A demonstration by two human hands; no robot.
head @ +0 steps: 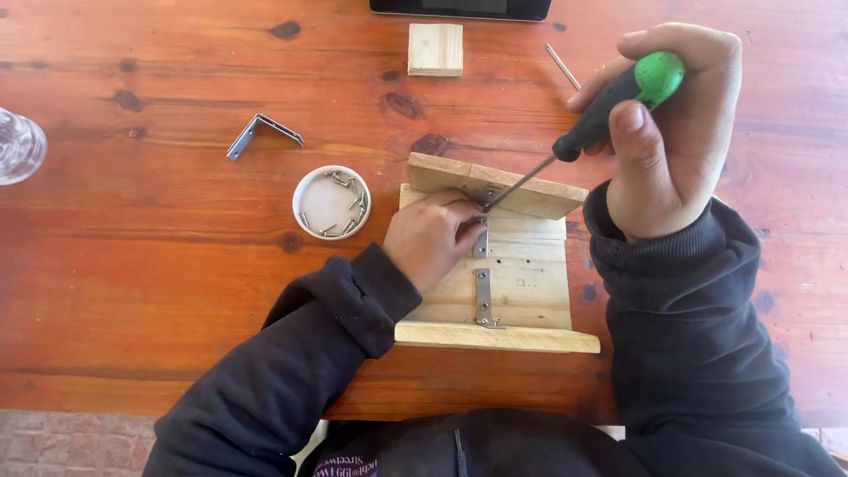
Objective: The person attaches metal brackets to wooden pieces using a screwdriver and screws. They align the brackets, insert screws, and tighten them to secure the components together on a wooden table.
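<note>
I see the wooden assembly (521, 291) lying near the front edge of the tabletop (159, 265), between my two sleeves: a flat base of pale planks with a raised board at the far end and another along the near edge. A metal bracket (482, 300) sits on the base against the near board, and a second bracket (481, 240) at the far board is partly covered by my fingers, so I cannot make out its full shape. My left hand (430, 237) is curled down on the base, fingertips pinched at that far bracket; what it pinches is hidden, probably a screw, but I cannot tell. My right hand (671, 132) is closed around the screwdriver (609, 106), black grip with a green cap, its steel shaft slanting down so that the tip meets the far board just beside my left fingertips.

Left of the assembly, near it, a round white lid (331, 202) holds several small screws. Further left and back lies a loose angle bracket (263, 132), grey metal. A small pale wood block (435, 49) rests toward the far side, with a thin rod (562, 67) beside it, partly hidden behind my right hand. A dark flat device (459, 9) is cut off by the top edge, and a clear glass object (18, 146) is cut off at the left. The tabletop is reddish varnished pine with dark knots.
</note>
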